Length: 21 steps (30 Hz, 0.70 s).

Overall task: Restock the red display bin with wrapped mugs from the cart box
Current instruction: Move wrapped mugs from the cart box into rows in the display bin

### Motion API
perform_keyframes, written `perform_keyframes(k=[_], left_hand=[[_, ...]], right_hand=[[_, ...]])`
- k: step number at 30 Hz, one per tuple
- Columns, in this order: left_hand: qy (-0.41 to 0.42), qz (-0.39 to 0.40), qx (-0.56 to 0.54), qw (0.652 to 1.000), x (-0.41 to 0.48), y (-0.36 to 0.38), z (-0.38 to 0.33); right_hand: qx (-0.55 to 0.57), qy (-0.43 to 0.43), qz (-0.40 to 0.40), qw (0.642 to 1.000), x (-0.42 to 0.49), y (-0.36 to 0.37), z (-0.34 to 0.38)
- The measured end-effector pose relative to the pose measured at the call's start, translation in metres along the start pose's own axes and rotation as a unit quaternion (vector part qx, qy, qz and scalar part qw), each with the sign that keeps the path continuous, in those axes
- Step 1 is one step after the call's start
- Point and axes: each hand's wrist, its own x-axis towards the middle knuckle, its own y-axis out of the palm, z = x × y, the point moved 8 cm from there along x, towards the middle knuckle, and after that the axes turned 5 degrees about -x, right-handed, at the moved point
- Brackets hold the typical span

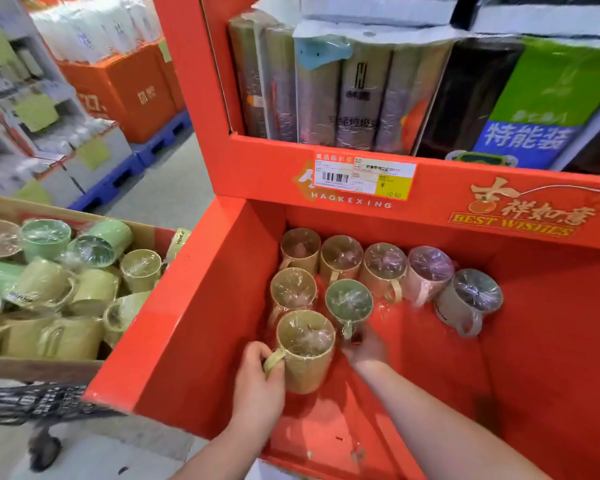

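Sitting at the left on a black mesh cart (pixel 32 403), an open brown cardboard box (pixel 0 370) is heaped with film-wrapped green and pale yellow mugs (pixel 94 289). Just beside it stands the red cardboard display bin (pixel 194 306). Near the bin's front left corner, the left hand (pixel 257 379) curls its fingers round the handle of an upright film-wrapped pale yellow mug (pixel 305 351). Next to the right is an upright wrapped green mug (pixel 349 301). The right hand (pixel 366 348) is at its handle, too blurred to tell whether it grips. Along the bin's back wall run three wrapped tan mugs (pixel 341 256), a wrapped pink mug (pixel 428 271) and a tilted wrapped grey mug (pixel 468 296).
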Motion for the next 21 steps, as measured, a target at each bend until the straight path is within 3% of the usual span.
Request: perform_keyframes(k=[9,21], left_hand=[[-0.023,-0.035,0.003,0.999,-0.003,-0.010,0.010],[-0.016,-0.002,0.004,1.000,-0.004,0.007,0.005]], right_hand=[[-0.028,-0.032,0.028,0.999,0.013,0.010,0.014],[-0.021,-0.018,0.045,0.999,0.015,0.000,0.007]])
